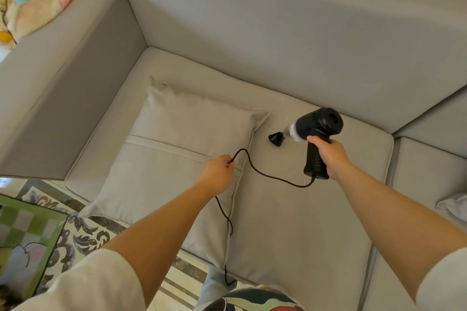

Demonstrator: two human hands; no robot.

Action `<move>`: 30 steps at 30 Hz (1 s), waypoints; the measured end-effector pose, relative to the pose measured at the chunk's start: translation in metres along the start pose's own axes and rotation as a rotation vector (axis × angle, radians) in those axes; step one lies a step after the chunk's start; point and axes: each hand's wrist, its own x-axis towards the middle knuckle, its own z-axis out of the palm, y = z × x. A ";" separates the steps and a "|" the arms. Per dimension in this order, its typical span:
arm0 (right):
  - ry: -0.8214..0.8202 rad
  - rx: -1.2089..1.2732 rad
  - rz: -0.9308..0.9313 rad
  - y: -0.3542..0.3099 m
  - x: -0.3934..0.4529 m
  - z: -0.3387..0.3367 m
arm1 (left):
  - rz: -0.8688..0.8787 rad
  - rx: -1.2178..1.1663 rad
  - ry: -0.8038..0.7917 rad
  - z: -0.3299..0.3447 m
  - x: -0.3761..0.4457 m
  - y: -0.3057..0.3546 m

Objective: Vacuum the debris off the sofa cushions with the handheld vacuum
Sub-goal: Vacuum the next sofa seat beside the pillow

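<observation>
Handheld vacuum (319, 126) in right hand (328, 153), cord (255, 170) in left hand (219, 171)

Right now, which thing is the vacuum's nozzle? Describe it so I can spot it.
Start at the grey sofa seat cushion, right of the loose pillow. The right hand holds the black handheld vacuum there. The nozzle is the small black flared tip on its clear neck, pointing towards the pillow.

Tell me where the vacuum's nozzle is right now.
In the head view, the nozzle sits right of centre on the seat cushion, just right of the throw pillow.
</observation>
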 end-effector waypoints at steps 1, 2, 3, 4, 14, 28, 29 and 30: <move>0.043 0.029 -0.001 0.000 0.001 -0.007 | 0.006 -0.009 -0.003 0.002 0.001 0.004; 0.090 0.053 -0.006 -0.001 0.002 -0.014 | 0.013 -0.017 -0.003 0.004 0.003 0.008; 0.136 0.077 -0.014 -0.003 0.003 -0.022 | 0.022 -0.022 -0.003 0.006 0.004 0.012; 0.174 0.102 -0.022 -0.005 0.005 -0.028 | 0.030 -0.022 0.000 0.008 0.004 0.016; 0.248 0.190 -0.066 -0.026 0.021 -0.052 | 0.113 -0.058 0.058 0.017 0.019 0.051; 0.256 0.163 -0.084 -0.047 0.058 -0.029 | 0.098 -0.078 0.036 0.014 0.057 0.044; 0.247 0.159 -0.078 -0.045 0.059 -0.028 | 0.094 -0.082 0.036 0.014 0.057 0.044; 0.244 0.160 -0.073 -0.044 0.059 -0.027 | 0.089 -0.087 0.037 0.013 0.058 0.043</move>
